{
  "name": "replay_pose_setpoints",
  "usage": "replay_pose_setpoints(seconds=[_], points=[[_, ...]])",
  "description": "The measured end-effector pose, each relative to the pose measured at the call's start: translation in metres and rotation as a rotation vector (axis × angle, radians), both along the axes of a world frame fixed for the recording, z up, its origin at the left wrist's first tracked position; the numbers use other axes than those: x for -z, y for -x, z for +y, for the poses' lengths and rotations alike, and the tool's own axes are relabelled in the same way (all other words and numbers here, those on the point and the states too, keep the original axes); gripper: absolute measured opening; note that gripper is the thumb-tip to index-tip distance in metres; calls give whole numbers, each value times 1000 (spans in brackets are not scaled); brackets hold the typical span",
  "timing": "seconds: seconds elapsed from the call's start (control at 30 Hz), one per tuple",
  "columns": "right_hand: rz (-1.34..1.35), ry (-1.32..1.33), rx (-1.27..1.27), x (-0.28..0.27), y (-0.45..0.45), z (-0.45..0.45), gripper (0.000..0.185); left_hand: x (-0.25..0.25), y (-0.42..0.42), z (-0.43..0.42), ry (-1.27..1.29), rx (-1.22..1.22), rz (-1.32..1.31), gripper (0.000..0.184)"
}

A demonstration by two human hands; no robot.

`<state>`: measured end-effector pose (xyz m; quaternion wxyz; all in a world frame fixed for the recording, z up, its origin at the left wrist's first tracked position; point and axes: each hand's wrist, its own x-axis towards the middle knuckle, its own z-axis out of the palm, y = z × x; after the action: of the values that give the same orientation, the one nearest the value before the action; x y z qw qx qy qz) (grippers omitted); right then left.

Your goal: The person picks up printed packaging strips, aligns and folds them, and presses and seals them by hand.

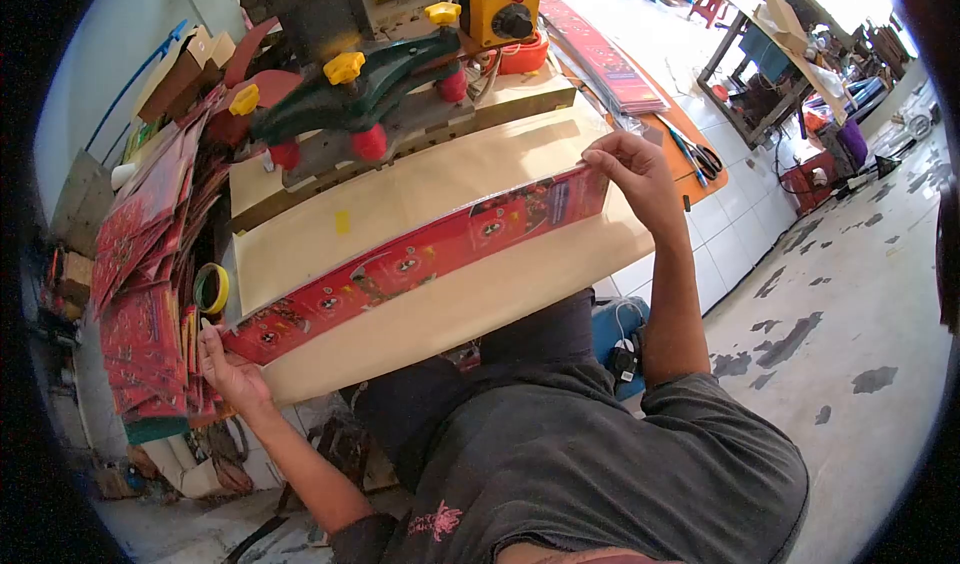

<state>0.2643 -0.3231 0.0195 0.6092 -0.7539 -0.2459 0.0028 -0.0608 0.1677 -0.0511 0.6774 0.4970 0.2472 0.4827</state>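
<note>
A long red printed plastic strip stretches across the pale tan work board in front of me. Its upper edge looks shiny, like clear film. My right hand pinches the right end of the strip between thumb and fingers. At the opposite end, my left hand has its thumb and fingers closed at the strip's lower left corner. Just above the left hand lies a roll of yellow tape. Beyond the strip stands a machine with a dark green clamp bar.
Red printed packets are heaped at the left. More red strips lie at the back right, near scissors and a pen on the orange table. A yellow control box with a black knob sits above the machine.
</note>
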Motion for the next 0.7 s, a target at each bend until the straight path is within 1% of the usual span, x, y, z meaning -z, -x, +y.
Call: replay_pose_setpoints(seconds=[0.03, 0.07, 0.13, 0.17, 0.23, 0.27, 0.3, 0.37, 0.4, 0.47, 0.5, 0.53, 0.6, 0.7], points=[[-77, 132, 14, -4, 1, -1, 19, -2, 0, -3, 4, 14, -10, 11], [-78, 132, 14, -9, 4, -1, 19, -5, -2, -7, -17, -9, -21, 11], [-367, 408, 60, -23, 14, 4, 15, -10, -4, -17, -39, -32, -35, 11], [-371, 407, 59, -26, 17, 7, 15, -12, -6, -22, -32, -76, -43, 12], [-553, 505, 11, -30, 22, 14, 15, -10, -7, -27, -23, -123, -56, 13], [-557, 506, 11, -34, 28, 20, 15, -6, -6, -29, -32, -80, -73, 13], [-564, 502, -55, -39, 36, 29, 16, -4, -6, -31, -41, -36, -91, 14], [-579, 503, -194, -40, 44, 48, 19, -14, -16, -54, -55, -37, -98, 15], [-652, 429, -255, -39, 48, 61, 18, -17, -21, -64, -68, -41, -98, 16], [-681, 404, -387, -44, 60, 87, 17, -15, -22, -70, -97, 1, -106, 17], [-725, 360, -421, -39, 64, 103, 18, -14, -24, -73, -130, 34, -112, 18], [-787, 378, -482, -46, 74, 118, 17, -15, -27, -78, -129, 40, -116, 18], [-848, 332, -542, -51, 90, 150, 17, -19, -30, -88, -195, -10, -111, 20], [-992, 283, -550, -54, 117, 196, 16, -27, -30, -98, -223, 25, -91, 21]])
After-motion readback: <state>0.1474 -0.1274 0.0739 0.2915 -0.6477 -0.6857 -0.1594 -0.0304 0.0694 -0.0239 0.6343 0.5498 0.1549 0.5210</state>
